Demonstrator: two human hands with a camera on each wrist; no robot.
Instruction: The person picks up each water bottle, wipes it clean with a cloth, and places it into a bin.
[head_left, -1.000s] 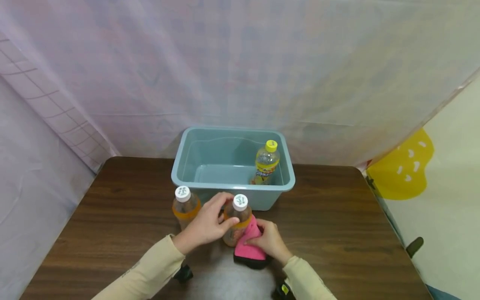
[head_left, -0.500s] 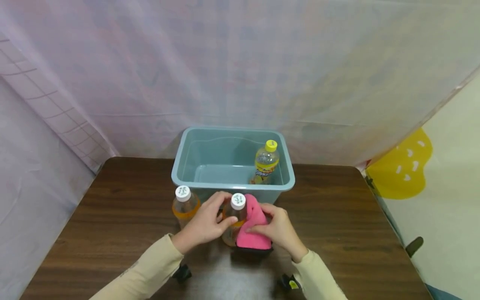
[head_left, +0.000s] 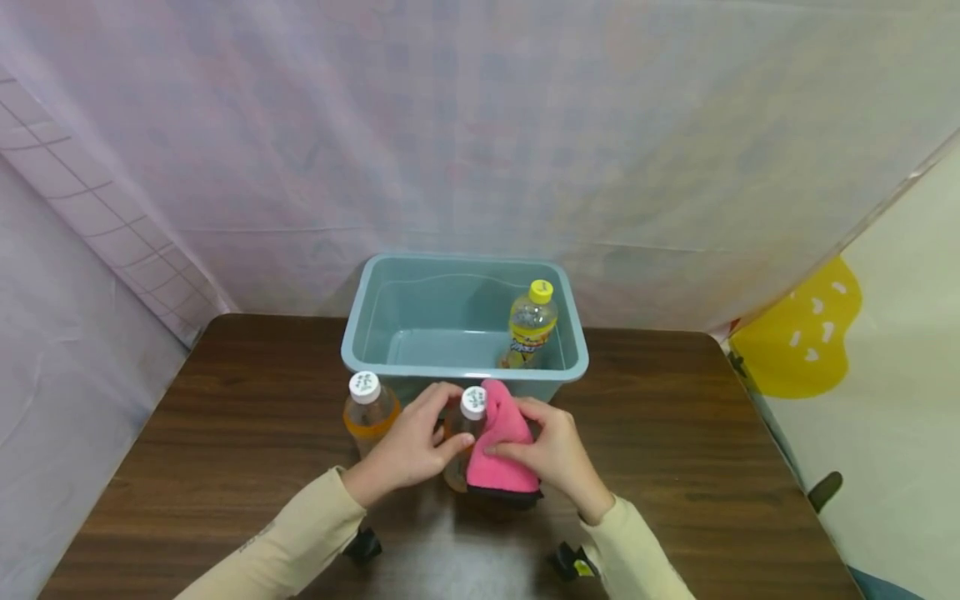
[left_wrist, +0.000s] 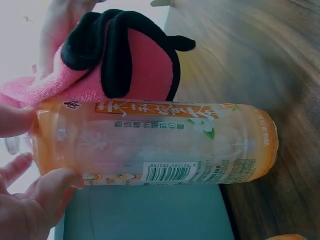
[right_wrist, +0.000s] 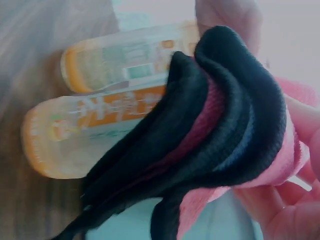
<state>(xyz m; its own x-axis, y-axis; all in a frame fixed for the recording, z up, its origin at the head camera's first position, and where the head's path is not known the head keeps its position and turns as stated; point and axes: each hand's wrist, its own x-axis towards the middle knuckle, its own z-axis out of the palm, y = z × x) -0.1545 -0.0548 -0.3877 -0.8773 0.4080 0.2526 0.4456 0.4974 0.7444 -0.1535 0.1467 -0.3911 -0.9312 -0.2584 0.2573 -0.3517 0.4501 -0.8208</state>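
A clear plastic drink bottle [head_left: 457,475] with an orange-and-clear label and a white cap stands on the table before the basin. My left hand [head_left: 411,446] grips it around the upper part from the left, thumb in front. Against its right side lies a folded pink cloth [head_left: 501,454] with black edging, pinched in my right hand [head_left: 562,458] between thumb and fingers. In the left wrist view the bottle [left_wrist: 145,145] shows a barcode, and the cloth [left_wrist: 150,65] touches its side. Folds of the cloth [right_wrist: 240,115] hide part of the bottle in the right wrist view.
A similar white-capped bottle [head_left: 370,421] stands left of my left hand, partly behind it. The blue-green plastic basin [head_left: 465,373] sits at the table's back, with a yellow-capped bottle [head_left: 531,329] upright at its right end. A dark wooden table [head_left: 660,433] lies beneath everything.
My right hand has slid the cloth up along the bottle's right side, then slightly left over it. The bottle's cap has shifted a little left. My left hand has stayed in place.
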